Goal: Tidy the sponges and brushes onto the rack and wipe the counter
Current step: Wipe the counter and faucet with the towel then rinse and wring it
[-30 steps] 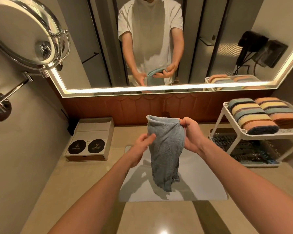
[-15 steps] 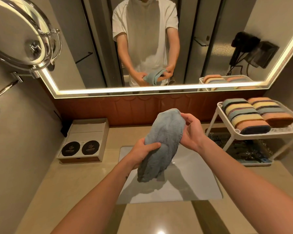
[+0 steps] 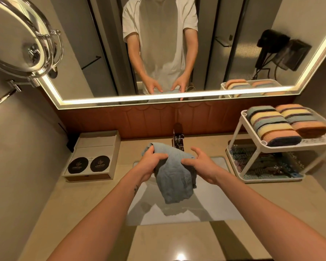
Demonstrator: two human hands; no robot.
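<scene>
I hold a grey-blue cloth [image 3: 172,178] bunched over the sink [image 3: 211,210]. My left hand [image 3: 151,161] grips its upper left part. My right hand [image 3: 199,162] pinches its right side with the fingers partly spread. The cloth's lower end hangs free above the basin. A white two-tier rack [image 3: 252,144] stands at the right on the beige counter [image 3: 94,200]. Several striped sponges [image 3: 275,125] lie in two rows on its top shelf. Dark brushes [image 3: 267,162] lie on the lower shelf, blurred behind the mesh.
A chrome tap [image 3: 177,141] rises behind the cloth. A white box [image 3: 94,157] with two black round lids sits at the back left. A round swivel mirror [image 3: 17,40] juts from the left wall. The wall mirror [image 3: 177,44] reflects the person.
Both hands have lowered the cloth toward the sink and gathered it from a raised, hanging hold into a bunch. The camera view has tilted down slightly.
</scene>
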